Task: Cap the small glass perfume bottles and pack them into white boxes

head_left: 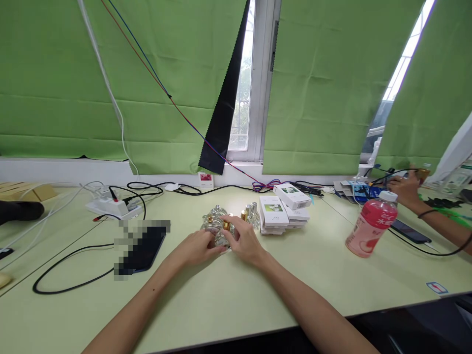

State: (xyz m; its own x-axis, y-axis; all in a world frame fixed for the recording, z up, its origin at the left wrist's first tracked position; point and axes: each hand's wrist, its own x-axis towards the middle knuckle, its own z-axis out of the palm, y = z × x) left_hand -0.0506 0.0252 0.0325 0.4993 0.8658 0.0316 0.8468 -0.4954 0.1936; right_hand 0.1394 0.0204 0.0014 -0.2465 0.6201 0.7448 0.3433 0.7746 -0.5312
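My left hand (pixel 198 247) lies at the left of a cluster of small clear glass bottles on the table, its fingers curled against the front glass bottle (pixel 221 240) and partly hidden. From the right, my right hand (pixel 246 242) holds the same bottle near its gold neck, with thumb and fingertips around it. Behind it stand a glass bottle with a gold top (pixel 210 219) and another with a clear top (pixel 217 209). To the right of these are slim bottles with silver tops (pixel 254 209) and one gold top (pixel 244 215).
White boxes (pixel 273 216) are stacked right of the bottles. A pink drink bottle (pixel 372 223) stands farther right, near another person's hand (pixel 404 189) and a phone (pixel 410 231). On the left lie a partly blurred dark phone (pixel 147 253), black cables and a power strip (pixel 114 207).
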